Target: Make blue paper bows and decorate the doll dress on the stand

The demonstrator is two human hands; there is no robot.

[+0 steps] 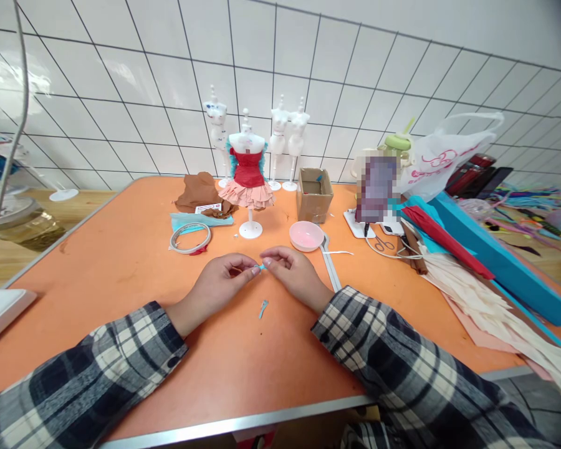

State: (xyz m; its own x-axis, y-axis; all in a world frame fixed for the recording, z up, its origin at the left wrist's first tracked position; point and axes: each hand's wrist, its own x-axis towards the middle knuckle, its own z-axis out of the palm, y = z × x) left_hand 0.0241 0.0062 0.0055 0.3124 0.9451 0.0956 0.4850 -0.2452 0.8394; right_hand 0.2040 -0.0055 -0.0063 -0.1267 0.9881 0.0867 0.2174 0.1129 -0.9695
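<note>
Between my left hand (229, 279) and my right hand (293, 273) is a small light-blue strip (262, 267), paper or cloth, I cannot tell which. Both hands pinch it, fingertips almost meeting above the middle of the table. Just below them a small blue-grey twisted piece (263, 308) lies on the orange tabletop. Behind my hands stands a small white dress form (247, 142) wearing a red bodice (247, 168) and a ruffled pink skirt (249, 194). Most of the strip is hidden by my fingers.
A roll of tape (209, 237), pink bowl (306, 236) and cardboard box (315, 206) stand beyond my hands. Scissors (384, 245) lie right, by a propped phone (378, 187) and folded crepe sheets (477, 280). Several bare dress forms (297, 134) line the back.
</note>
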